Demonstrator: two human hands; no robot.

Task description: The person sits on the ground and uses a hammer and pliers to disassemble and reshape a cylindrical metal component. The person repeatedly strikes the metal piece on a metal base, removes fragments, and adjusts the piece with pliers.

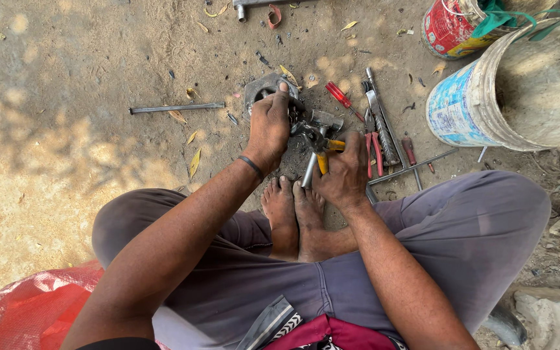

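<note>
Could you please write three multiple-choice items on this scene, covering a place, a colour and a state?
1. Where does the long metal rod lie?
A. on the ground
B. in the bucket
C. across the person's lap

2. What colour are the handles of the pliers?
A. blue
B. yellow
C. white

3. What is the right hand doing?
A. resting open
B. gripping the pliers
C. pointing at the buckets

Answers: 1 A, it rests on bare dirt beyond the left hand. 2 B, yellow shows beside the fingers. 3 B, the fingers close around the handles.
</note>
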